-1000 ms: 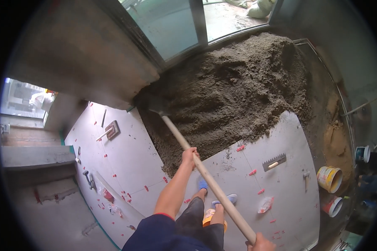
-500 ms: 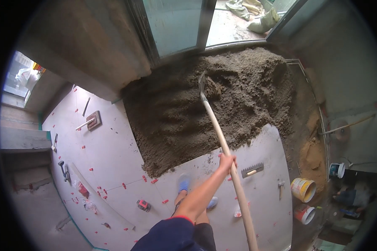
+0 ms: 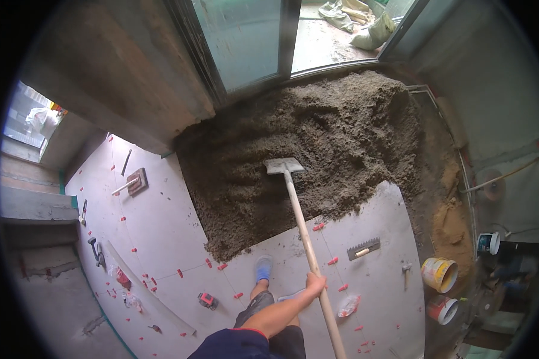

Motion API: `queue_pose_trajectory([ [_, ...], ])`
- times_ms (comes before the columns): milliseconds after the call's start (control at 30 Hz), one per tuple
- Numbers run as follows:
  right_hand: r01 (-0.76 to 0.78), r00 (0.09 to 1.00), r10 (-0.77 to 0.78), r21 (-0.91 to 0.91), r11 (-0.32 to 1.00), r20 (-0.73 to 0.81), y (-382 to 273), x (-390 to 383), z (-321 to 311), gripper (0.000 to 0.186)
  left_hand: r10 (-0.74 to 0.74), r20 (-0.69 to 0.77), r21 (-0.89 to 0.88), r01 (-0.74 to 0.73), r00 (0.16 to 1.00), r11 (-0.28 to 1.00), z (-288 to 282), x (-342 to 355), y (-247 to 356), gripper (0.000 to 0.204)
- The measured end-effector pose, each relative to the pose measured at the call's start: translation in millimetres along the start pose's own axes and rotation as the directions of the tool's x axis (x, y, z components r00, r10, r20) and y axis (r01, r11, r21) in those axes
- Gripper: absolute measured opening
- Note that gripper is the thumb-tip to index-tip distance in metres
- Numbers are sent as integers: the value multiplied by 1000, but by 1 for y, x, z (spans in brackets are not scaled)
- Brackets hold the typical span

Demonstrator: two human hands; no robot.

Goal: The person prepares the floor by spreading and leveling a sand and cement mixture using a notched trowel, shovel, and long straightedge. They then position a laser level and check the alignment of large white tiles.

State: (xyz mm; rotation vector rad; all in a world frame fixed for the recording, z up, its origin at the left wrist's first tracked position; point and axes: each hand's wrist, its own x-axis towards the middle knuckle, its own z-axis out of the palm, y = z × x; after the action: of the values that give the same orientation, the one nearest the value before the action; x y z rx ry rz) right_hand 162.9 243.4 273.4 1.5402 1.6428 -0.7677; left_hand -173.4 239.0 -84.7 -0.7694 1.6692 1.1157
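My left hand [image 3: 315, 283] grips the long wooden handle [image 3: 302, 230] of a flat-bladed shovel, whose pale metal blade [image 3: 281, 165] rests on a heap of dark, damp sand-and-cement mix [image 3: 356, 134]. The handle runs down past the lower edge; my right hand is out of view. Below the heap, grey floor tiles [image 3: 380, 218] carry red levelling clips. My feet stand on the tiles below the heap, one in a blue slipper [image 3: 263, 269].
A notched trowel [image 3: 371, 245] and small hammer [image 3: 406, 275] lie right; a float [image 3: 136, 181], mallet [image 3: 94, 251] and red tool [image 3: 207, 301] left. Buckets [image 3: 439, 275] stand at the right edge beside tan sand [image 3: 446, 227]. A glass door [image 3: 239, 45] stands behind the heap.
The blade swung rightward and up into the heap, then came back down and left with its face flatter. My left hand moved right, then lower; my right hand left the view.
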Motion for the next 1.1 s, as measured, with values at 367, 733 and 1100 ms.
queue_pose_trajectory([
  [367, -29, 999, 24, 107, 994, 45, -9, 32, 56, 37, 35, -10, -137, -36, 999, 990, -39, 33, 17, 13],
  [733, 247, 967, -251, -82, 966, -47, -174, 68, 52, 35, 158, -26, -338, -158, 987, 928, -123, 127, 135, 16],
  [1100, 253, 967, -253, 7, 967, -16, -267, 61, 46, 28, 164, -125, -349, -199, 978, 916, -178, 136, 208, 14],
])
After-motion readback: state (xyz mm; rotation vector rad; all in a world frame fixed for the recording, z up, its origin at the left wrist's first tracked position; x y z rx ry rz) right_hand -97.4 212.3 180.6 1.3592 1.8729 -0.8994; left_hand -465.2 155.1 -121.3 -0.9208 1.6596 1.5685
